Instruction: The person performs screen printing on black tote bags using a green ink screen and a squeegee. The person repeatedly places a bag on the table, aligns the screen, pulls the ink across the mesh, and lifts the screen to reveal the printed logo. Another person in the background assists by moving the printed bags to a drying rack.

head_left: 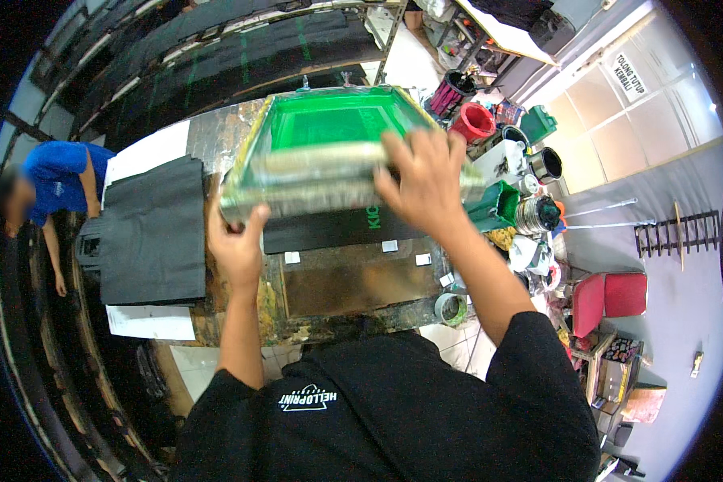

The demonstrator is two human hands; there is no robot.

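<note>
A screen-printing frame (297, 198) with green ink on its mesh (321, 120) is tilted, its near side raised above the table. My left hand (237, 241) is closed around the frame's near left corner. My right hand (424, 183) curls over a pale wooden bar that looks like a squeegee (317, 161), lying across the near part of the frame; both are smeared by motion. Under the frame lies a black fabric piece (317, 233) with green print showing at its right part. The rest of that piece is hidden.
A stack of black bags (153, 233) lies left on the stained table (249, 313). A person in a blue shirt (60, 173) bends beside it. Along the right edge stand a red bucket (474, 120), ink tubs and a tape roll (451, 308). Clamps (346, 78) sit at the back.
</note>
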